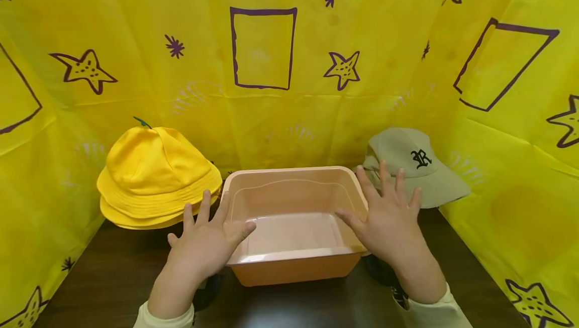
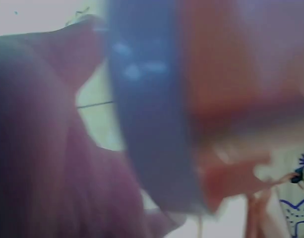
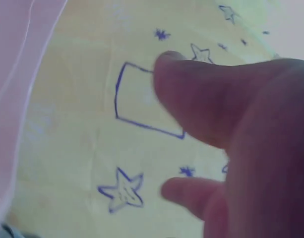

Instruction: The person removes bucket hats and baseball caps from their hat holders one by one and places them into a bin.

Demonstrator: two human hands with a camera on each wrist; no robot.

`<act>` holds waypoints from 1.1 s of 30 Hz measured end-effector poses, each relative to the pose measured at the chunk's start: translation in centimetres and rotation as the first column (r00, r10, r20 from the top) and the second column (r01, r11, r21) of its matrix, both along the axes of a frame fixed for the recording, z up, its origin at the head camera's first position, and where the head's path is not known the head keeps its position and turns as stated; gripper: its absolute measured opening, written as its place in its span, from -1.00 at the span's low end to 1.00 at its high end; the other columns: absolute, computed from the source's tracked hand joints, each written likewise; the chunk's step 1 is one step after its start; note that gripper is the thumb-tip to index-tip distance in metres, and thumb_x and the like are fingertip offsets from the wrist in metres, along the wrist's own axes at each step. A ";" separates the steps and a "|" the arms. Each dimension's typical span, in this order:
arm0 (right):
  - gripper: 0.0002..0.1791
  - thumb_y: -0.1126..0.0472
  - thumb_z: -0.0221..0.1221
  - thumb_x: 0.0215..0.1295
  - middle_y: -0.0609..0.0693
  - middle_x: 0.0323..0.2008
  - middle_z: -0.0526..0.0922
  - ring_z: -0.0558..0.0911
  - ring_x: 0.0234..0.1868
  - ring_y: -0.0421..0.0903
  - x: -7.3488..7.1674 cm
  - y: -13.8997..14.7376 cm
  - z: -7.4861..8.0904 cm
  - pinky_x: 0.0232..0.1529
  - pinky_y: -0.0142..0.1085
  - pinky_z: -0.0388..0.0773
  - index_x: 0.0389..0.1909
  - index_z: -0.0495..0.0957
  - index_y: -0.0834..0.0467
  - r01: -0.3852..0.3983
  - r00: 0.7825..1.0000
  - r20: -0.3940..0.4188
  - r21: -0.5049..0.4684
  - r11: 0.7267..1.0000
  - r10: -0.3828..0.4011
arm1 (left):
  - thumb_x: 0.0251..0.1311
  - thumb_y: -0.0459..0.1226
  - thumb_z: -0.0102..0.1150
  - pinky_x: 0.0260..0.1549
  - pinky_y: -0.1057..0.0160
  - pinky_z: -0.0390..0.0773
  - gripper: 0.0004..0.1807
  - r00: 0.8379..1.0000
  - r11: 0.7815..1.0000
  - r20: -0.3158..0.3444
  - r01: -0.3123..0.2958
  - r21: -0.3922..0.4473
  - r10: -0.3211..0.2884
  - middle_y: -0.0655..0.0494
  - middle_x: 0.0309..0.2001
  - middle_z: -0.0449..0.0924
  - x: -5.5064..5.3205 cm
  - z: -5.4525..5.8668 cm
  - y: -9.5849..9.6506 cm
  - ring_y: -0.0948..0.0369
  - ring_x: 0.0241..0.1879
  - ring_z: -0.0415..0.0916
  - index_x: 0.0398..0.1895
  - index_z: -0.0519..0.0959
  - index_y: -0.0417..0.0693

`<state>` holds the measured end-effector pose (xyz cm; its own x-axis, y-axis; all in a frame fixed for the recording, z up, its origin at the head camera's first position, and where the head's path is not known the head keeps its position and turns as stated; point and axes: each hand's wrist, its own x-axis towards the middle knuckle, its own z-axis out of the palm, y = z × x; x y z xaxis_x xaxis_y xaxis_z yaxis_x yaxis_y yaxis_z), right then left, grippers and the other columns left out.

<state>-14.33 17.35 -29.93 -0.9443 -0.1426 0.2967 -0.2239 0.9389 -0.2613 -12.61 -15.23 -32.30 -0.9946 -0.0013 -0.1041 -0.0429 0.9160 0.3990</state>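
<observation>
Fingers were spread on both the left hand (image 1: 201,247) and right hand (image 1: 392,225), flanking the peach plastic basin (image 1: 294,270) at lower centre. Stacked yellow bucket hats (image 1: 151,172) sat left of centre; a khaki baseball cap (image 1: 398,149), right.

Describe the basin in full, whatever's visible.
The basin looks like glossy peach-pink plastic: rectangular, rounded corners, a turned-out rim, a paler-looking floor. It stands upright, open side up, on the dark table, between the yellow hats and the cap. The left hand and right hand overlap its sides; contact is unclear.
</observation>
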 end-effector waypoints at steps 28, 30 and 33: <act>-0.01 -0.23 -0.05 0.50 0.46 0.44 -0.60 -0.17 0.36 0.63 -1.6 20.0 1.6 0.15 0.51 -0.04 0.55 -0.51 0.05 0.243 0.967 0.150 -0.319 0.916 -0.204 | 0.05 -0.10 0.50 0.08 -0.31 0.30 0.18 0.930 0.806 -0.322 0.325 0.495 -0.178 0.00 0.59 -0.30 0.7 -6.2 -3.5 -0.27 0.35 0.11 0.63 -0.10 0.16; -0.02 -0.27 -0.09 0.50 0.47 0.44 -0.55 0.03 0.28 0.68 -2.0 20.7 1.0 0.04 0.42 0.26 0.55 -0.54 -0.04 0.246 0.958 0.238 -0.394 0.886 -0.160 | 0.05 -0.11 0.51 0.08 -0.29 0.32 0.18 0.930 0.806 -0.319 0.327 0.493 -0.183 -0.01 0.59 -0.32 0.7 -6.3 -3.5 -0.27 0.35 0.11 0.63 -0.09 0.08; -0.07 -0.24 -0.12 0.53 0.47 0.43 -0.59 0.16 0.18 0.72 -2.7 21.5 -0.1 -0.28 0.10 0.59 0.53 -0.58 -0.11 0.225 0.944 0.327 -0.554 0.801 -0.039 | 0.03 -0.08 0.52 0.08 -0.24 0.34 0.21 0.934 0.812 -0.306 0.320 0.488 -0.184 -0.02 0.59 -0.33 0.8 -6.5 -3.4 -0.26 0.35 0.12 0.62 -0.10 -0.03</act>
